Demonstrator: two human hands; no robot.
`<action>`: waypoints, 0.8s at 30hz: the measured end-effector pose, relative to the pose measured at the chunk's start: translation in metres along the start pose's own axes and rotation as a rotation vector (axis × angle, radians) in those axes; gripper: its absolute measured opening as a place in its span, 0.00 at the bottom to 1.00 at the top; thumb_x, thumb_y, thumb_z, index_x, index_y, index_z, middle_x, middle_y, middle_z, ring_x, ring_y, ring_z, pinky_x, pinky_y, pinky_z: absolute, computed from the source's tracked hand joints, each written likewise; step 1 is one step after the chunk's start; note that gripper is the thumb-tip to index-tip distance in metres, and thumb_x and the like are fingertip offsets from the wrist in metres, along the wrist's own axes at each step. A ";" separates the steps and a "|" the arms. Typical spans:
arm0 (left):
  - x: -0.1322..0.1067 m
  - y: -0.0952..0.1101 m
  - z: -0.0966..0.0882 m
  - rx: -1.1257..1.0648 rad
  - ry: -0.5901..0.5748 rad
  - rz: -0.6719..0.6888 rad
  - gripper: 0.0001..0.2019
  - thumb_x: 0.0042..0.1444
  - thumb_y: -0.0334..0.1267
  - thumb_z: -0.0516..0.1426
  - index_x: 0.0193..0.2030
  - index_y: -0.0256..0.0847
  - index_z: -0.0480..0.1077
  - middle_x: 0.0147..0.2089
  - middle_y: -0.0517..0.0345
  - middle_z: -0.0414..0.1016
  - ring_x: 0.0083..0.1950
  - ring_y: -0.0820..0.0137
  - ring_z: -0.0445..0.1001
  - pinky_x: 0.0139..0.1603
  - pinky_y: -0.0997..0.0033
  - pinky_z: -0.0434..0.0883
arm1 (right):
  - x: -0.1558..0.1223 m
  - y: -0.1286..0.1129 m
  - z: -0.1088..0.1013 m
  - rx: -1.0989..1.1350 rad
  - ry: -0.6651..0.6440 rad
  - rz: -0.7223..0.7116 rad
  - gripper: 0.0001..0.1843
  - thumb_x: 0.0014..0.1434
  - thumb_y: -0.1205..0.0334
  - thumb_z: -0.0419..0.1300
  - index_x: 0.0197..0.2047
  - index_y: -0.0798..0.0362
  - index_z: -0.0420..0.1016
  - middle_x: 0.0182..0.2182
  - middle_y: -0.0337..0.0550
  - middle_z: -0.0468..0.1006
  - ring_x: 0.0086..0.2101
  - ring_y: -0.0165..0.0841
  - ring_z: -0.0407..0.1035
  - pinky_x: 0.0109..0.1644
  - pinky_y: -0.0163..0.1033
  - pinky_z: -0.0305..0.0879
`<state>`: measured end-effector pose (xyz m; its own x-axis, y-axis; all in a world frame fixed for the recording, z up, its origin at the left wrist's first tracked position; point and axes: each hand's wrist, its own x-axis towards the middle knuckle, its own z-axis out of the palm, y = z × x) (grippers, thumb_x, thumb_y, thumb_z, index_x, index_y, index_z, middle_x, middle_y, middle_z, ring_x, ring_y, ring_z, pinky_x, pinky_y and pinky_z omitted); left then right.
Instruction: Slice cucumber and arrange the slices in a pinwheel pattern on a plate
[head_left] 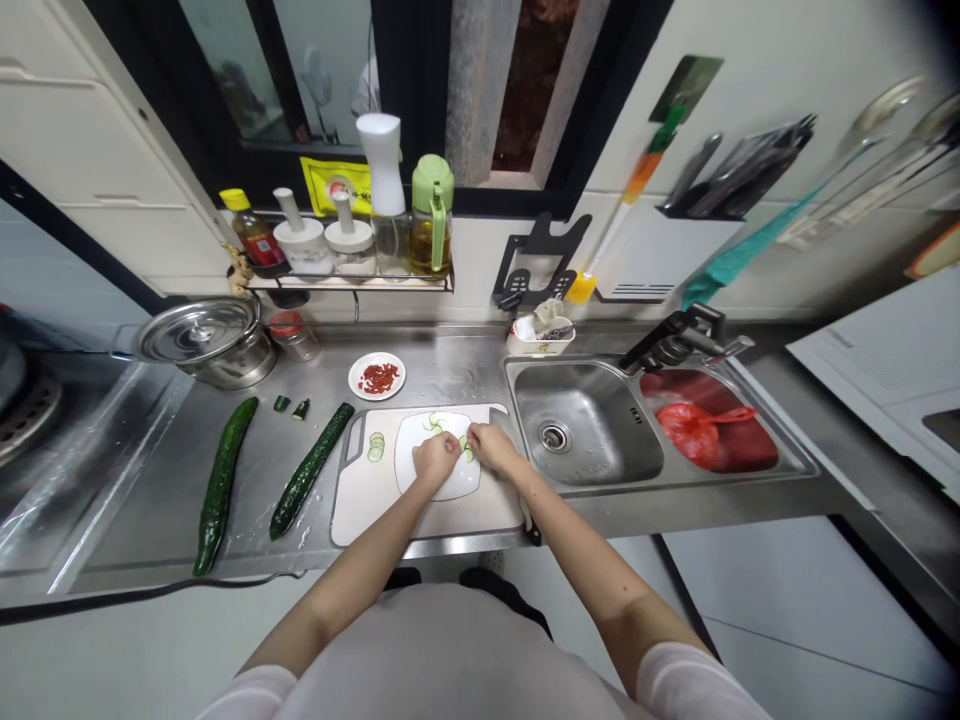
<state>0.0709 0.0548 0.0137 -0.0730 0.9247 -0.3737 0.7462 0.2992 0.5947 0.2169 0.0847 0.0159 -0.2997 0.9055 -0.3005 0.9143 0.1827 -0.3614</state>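
Pale shirt [457, 655] seen nearest. Cucumber slices [433, 424] apparently being arranged on white plate [459, 487], more stacked on cutting board [360, 510]. Left hand [436, 458] and right hand [491, 447] held close, fingers curled, grasp cannot be told. Light, even placing probably called for.

Dark-framed window [412, 70] at top centre, pale wall [772, 60] upper right; steel counter [157, 490] spans middle, light floor [135, 660] lower left.

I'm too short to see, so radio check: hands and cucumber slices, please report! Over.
Left hand, right hand over plate, grips unclear. Slices on plate, more on board. Hands partly hide plate.
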 end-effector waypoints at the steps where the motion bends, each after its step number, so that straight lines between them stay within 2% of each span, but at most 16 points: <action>1: 0.000 0.000 0.001 0.006 -0.001 0.002 0.05 0.55 0.38 0.57 0.35 0.49 0.75 0.38 0.64 0.80 0.44 0.67 0.76 0.49 0.65 0.62 | 0.000 0.000 0.000 -0.010 -0.003 0.000 0.11 0.61 0.69 0.52 0.41 0.55 0.75 0.37 0.47 0.79 0.37 0.31 0.69 0.37 0.31 0.53; 24: 0.004 -0.002 0.006 0.072 -0.006 0.053 0.07 0.55 0.35 0.55 0.36 0.48 0.74 0.37 0.61 0.79 0.45 0.65 0.75 0.49 0.65 0.61 | -0.002 -0.001 0.003 -0.097 -0.037 0.050 0.10 0.65 0.64 0.51 0.46 0.53 0.71 0.43 0.49 0.77 0.40 0.34 0.70 0.37 0.34 0.52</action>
<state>0.0733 0.0565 0.0064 -0.0285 0.9374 -0.3471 0.7943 0.2321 0.5614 0.2153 0.0814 0.0141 -0.2612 0.8999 -0.3493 0.9500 0.1756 -0.2581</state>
